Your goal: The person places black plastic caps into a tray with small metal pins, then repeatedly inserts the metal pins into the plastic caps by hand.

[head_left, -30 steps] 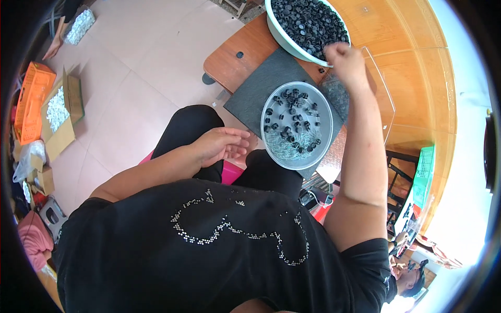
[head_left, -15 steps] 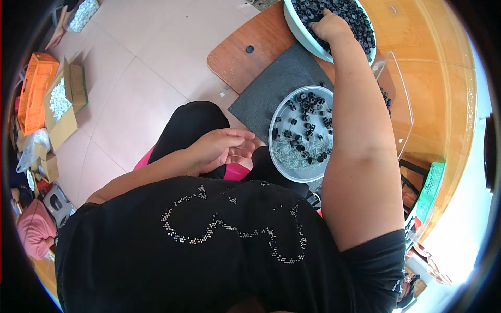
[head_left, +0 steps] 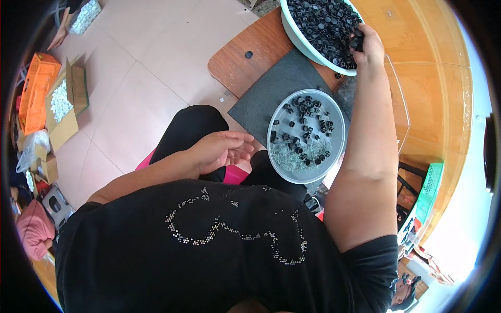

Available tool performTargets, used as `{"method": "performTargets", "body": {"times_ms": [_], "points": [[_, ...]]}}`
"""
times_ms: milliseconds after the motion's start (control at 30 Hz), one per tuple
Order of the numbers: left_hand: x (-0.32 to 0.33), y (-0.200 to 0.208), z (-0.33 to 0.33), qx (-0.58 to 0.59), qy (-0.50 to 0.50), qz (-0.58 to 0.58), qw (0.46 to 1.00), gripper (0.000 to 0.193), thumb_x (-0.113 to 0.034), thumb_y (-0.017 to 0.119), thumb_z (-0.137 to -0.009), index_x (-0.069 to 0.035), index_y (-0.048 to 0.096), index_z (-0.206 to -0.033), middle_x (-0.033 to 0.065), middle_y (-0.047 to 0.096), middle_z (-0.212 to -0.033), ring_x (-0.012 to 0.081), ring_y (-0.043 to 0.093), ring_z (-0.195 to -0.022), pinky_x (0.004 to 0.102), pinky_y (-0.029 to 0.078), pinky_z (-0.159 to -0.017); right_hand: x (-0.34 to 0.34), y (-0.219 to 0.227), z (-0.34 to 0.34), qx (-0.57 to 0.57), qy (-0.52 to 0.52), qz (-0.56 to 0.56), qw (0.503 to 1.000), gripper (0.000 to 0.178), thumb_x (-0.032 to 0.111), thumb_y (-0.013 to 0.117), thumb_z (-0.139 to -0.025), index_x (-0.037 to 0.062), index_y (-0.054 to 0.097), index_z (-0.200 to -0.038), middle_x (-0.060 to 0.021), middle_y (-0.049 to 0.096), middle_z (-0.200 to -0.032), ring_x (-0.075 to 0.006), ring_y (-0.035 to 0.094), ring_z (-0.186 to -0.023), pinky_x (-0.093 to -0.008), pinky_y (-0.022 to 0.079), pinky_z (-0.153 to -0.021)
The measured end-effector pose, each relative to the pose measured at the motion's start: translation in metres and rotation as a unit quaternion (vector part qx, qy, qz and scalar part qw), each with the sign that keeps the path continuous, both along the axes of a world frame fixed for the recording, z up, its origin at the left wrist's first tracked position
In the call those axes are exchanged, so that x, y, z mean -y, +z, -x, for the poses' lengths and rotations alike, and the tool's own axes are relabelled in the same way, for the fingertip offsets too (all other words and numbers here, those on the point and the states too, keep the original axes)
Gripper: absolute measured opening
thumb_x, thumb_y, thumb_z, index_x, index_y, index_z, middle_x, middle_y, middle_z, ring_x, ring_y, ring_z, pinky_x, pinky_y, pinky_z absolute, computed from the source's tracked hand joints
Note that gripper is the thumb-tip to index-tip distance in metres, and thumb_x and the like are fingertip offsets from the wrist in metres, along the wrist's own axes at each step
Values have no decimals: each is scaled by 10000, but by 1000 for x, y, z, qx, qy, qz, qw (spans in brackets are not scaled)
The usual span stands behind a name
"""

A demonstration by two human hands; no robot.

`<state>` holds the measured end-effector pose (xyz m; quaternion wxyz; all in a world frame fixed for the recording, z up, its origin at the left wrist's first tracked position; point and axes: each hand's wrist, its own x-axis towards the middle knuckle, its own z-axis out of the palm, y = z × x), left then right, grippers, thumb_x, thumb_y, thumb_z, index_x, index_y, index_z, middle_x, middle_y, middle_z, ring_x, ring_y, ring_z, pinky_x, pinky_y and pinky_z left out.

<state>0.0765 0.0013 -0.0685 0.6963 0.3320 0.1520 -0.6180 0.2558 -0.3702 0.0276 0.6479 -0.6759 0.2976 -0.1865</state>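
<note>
Over the right rim of a large pale green basin (head_left: 298, 40) is my right hand (head_left: 371, 46), its fingers closed around a clump of small black plastic caps (head_left: 357, 40). More black caps (head_left: 323, 26) fill the basin. Nearer to me stands a round translucent tub (head_left: 340, 138) holding scattered black pieces (head_left: 308, 107) and a heap of small clear pieces (head_left: 295, 156), too small to name. My left hand (head_left: 225, 150) hovers above my lap, left of the tub, open with fingers loosely curved and nothing in it.
A dark grey mat (head_left: 261, 99) lies under the tub on a brown wooden board (head_left: 240, 62), where one loose black cap (head_left: 248, 54) sits. Right of my arm is a clear plastic box edge (head_left: 404, 99). An orange crate (head_left: 39, 91) and an open carton (head_left: 62, 122) stand on the floor at left.
My right hand has moved from the caps inside the basin to its right rim, now with a clump of caps in it. The left hand has stayed put.
</note>
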Motion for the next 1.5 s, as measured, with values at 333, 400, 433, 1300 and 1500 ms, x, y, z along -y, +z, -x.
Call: {"method": "performTargets", "body": {"times_ms": [333, 400, 433, 1300, 1500], "points": [[0, -15, 10, 54, 5, 57, 997, 296, -143, 435, -944, -25, 492, -1210, 80, 599, -1064, 166, 594, -908, 309, 471, -795, -70, -16, 173, -63, 186, 217, 956, 118, 88, 683, -749, 54, 656, -859, -43, 639, -850, -161, 599, -688, -265, 475, -640], [2, -10, 10, 68, -9, 39, 997, 297, -144, 433, -945, -28, 493, -1211, 78, 601, -1060, 165, 595, -913, 308, 471, -800, -89, -16, 199, -101, 219, 389, 889, 217, 158, 726, -748, 63, 674, -936, -88, 664, -921, -221, 635, -863, -289, 483, -755], [2, -7, 9, 84, -14, 21, 996, 297, -145, 430, -946, -30, 495, -1213, 76, 603, -1055, 165, 595, -917, 307, 470, -805, -91, -18, 206, -77, 246, 405, 877, 253, 190, 731, -754, 62, 682, -967, -120, 658, -985, -246, 620, -952, -303, 475, -803], [-43, 7, 55, 320, 0, -2, 948, 257, -55, 445, -935, 23, 540, -1160, 125, 622, -974, 184, 622, -866, 277, 516, -777, -202, -79, 433, -5, 226, 297, 928, 123, 49, 589, -778, 0, 659, -866, -176, 657, -860, -321, 639, -803, -365, 505, -727], [-59, 14, 71, 361, -9, -17, 932, 266, -74, 494, -921, 13, 539, -1168, 114, 625, -977, 174, 616, -875, 276, 508, -796, -195, -83, 435, -12, 250, 277, 928, 151, 79, 586, -785, -4, 663, -884, -178, 657, -874, -315, 644, -797, -367, 512, -727]]}}
